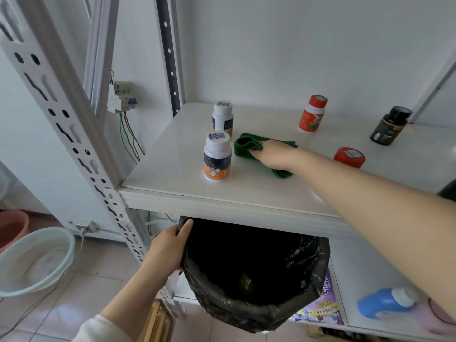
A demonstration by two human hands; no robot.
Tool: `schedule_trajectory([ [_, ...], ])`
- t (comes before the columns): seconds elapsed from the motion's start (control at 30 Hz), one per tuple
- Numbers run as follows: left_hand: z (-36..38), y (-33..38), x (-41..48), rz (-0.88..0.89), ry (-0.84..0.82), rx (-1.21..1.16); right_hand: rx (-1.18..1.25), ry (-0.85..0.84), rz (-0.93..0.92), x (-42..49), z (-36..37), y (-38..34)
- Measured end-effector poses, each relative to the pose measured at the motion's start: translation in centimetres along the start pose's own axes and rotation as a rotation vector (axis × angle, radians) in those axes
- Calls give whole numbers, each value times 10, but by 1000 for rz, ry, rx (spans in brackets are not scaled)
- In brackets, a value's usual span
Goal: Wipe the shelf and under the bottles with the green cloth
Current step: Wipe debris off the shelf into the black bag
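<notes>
While the left hand (170, 245) grips the bin (246, 312) down below, I see the right hand (274, 154) flat on the green cloth (244, 144) on the shelf (172, 174).

Closest to my camera, the left hand's fingers are curled over the bin's rim, pinching its black liner just under the shelf's front edge. Farther out, the right hand lies palm down, fingers nearly straight, pressing the folded green cloth onto the shelf's left half. A white bottle (217, 157) with an orange band stands just left of the cloth; whether they touch, I cannot tell. A second white bottle (222, 118) stands behind it. A red cap (349, 157) shows just past the right forearm, and a red bottle (312, 113) and a dark bottle (389, 125) stand farther back, near the wall.
</notes>
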State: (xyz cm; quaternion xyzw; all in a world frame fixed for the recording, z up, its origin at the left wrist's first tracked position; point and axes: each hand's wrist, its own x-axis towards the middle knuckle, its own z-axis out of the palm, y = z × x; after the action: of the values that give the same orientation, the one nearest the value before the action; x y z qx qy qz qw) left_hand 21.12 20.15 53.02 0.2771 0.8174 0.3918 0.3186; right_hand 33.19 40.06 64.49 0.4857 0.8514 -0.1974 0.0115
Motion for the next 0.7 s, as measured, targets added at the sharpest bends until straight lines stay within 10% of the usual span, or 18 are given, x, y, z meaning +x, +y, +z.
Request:
schedule_trajectory([
  [0.7, 8, -1, -5, 27, -39, 49, -253, 185, -311, -144, 35, 18],
])
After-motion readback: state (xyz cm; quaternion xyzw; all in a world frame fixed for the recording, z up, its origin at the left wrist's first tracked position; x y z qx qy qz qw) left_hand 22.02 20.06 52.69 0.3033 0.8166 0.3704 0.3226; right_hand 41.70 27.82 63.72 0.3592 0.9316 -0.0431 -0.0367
